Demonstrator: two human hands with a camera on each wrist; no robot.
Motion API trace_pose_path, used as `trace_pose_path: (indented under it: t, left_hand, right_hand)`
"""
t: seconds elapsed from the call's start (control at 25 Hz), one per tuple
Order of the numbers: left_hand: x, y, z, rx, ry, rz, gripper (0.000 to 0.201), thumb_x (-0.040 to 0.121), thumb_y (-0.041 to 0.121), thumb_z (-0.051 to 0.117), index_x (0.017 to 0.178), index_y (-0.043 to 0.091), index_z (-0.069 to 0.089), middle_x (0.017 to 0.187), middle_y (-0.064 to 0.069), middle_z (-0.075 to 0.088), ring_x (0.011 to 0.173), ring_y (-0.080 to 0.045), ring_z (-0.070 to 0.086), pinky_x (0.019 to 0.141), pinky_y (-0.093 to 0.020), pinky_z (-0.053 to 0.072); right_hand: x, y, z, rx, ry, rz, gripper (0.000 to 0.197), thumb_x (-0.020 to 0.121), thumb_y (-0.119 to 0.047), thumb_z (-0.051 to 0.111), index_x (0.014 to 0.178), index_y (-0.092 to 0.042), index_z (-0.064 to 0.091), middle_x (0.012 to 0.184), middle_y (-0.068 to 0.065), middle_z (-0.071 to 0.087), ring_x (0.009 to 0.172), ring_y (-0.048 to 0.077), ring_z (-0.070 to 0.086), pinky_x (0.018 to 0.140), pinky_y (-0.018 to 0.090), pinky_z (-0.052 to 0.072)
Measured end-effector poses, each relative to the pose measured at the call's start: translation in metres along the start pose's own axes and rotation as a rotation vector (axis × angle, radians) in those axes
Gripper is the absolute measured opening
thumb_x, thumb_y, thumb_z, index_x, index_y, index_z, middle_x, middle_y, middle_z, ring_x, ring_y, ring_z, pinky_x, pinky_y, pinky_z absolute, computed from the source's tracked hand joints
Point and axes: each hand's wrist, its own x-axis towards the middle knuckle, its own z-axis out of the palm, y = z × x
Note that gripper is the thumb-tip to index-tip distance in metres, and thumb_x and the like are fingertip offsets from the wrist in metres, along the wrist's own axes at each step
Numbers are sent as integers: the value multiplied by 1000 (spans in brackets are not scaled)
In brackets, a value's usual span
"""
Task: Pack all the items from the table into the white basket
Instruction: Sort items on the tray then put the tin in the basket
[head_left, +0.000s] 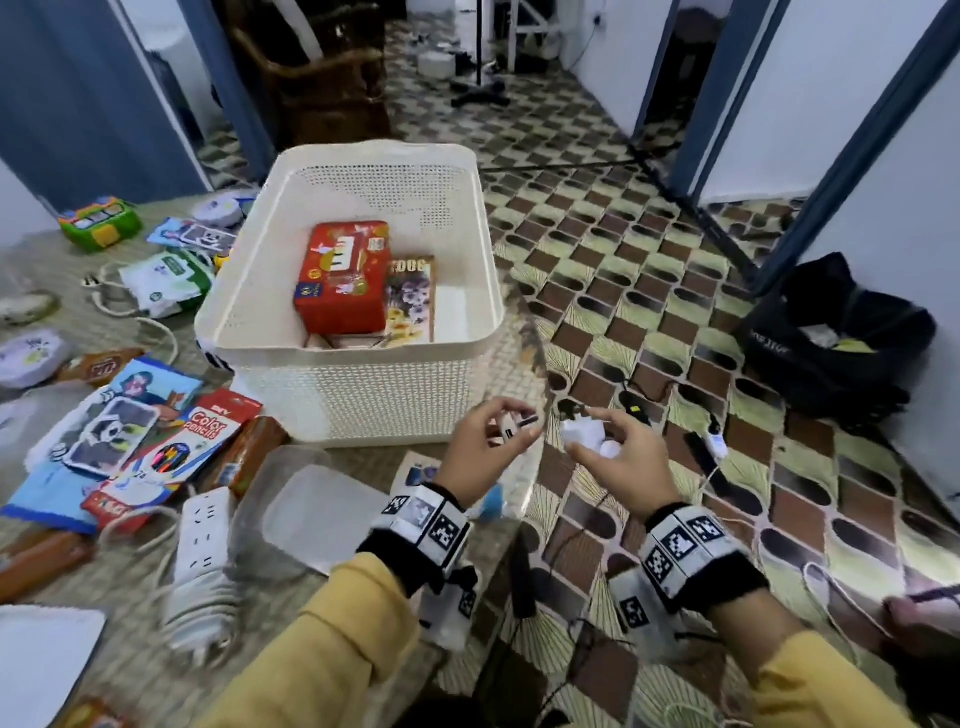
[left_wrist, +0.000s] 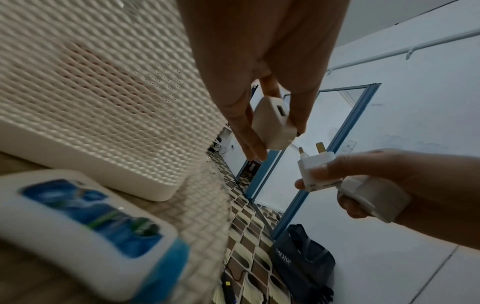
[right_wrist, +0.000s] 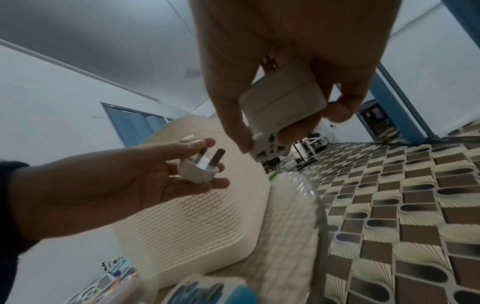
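The white basket stands on the table with a red box and a book inside. My left hand hovers in front of the basket's near right corner and pinches a small white USB charger, whose metal prongs show in the right wrist view. My right hand, just beyond the table's edge, grips a white plug adapter together with a white block. The two hands are close together but apart.
Left of the basket lie a coloured-pencil box, picture cards, a wipes pack, a green toy, a power strip and a clear tub. A black bag and cables sit on the patterned floor.
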Motion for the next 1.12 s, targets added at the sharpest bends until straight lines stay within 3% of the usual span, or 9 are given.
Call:
trace_pose_path:
  t: [0.12, 0.24, 0.48, 0.52, 0.64, 0.76, 0.88, 1.04, 1.12]
  left_hand:
    - [27, 14, 34, 7, 44, -10, 14, 83, 25, 72, 94, 33, 66, 102, 10, 67, 99, -16, 64, 91, -50, 51]
    - [54, 22, 56, 7, 44, -18, 14, 83, 25, 72, 94, 32, 67, 102, 16, 67, 99, -16, 65, 89, -50, 52]
    - [121, 50, 74, 81, 132, 53, 14, 83, 18, 72, 96, 20, 66, 103, 2, 67, 91, -15, 64, 81, -31, 52]
    - [134, 55, 74, 85, 152, 65, 14, 83, 19, 72, 96, 21, 66, 103, 2, 67, 91, -16, 64, 80, -33, 52]
    - [176, 68, 71, 167, 214, 114, 16, 84, 18, 70, 100, 17, 67, 107, 0, 65, 96, -15, 60, 83, -29, 49]
    - [224, 85, 65, 174, 295, 110, 16, 84, 16, 69, 100, 18, 66, 108, -1, 63, 98, -15, 58, 85, -31, 50]
    - [266, 106, 53, 207, 381, 133, 15, 84, 15, 70, 97, 18, 65, 106, 0, 63, 95, -13, 57, 79, -20, 47]
    - [300, 126, 32, 222, 499, 129, 14, 85, 14, 69, 97, 16, 64, 107, -4, 62, 91, -7, 55, 73, -4, 39]
    - [311, 133, 17, 209, 532, 124, 15, 85, 17, 70, 99, 15, 64, 108, -1, 63, 97, -9, 57, 82, -13, 44]
  right_hand:
    - [34, 11, -36, 17, -6, -28, 38, 76, -15, 77, 111, -17, 62, 105, 2, 65, 96, 16, 61, 80, 21, 48]
    - [68, 16, -58, -28, 9, -71, 37, 76, -13, 76, 111, -18, 62, 108, 4, 63, 93, 12, 57, 70, 13, 41]
    - [142, 6, -76, -38, -5, -153, 38, 75, -14, 77, 110, -17, 62, 110, 5, 60, 100, 19, 57, 81, 29, 48]
    - [157, 1, -77, -29, -11, -162, 39, 75, -12, 77, 111, -14, 62, 109, 5, 60, 98, 19, 58, 79, 28, 49]
    - [206, -14, -76, -5, -51, -190, 40, 75, -8, 76, 113, -11, 62, 107, 7, 61, 92, 14, 56, 65, 11, 40]
    - [263, -37, -71, -2, -99, -239, 40, 76, -10, 76, 113, -9, 61, 106, 7, 61, 90, 14, 56, 67, 14, 44]
    - [316, -64, -66, 66, -154, -268, 41, 75, -9, 76, 112, -6, 60, 103, 8, 62, 81, 8, 57, 59, 5, 45]
    - [363, -98, -57, 119, -226, -306, 43, 75, -7, 77, 114, -7, 60, 101, 7, 60, 78, 7, 56, 56, 7, 44]
    - [384, -118, -46, 111, -291, -353, 44, 75, -11, 78, 116, -10, 61, 102, 4, 60, 87, 14, 58, 60, 13, 45]
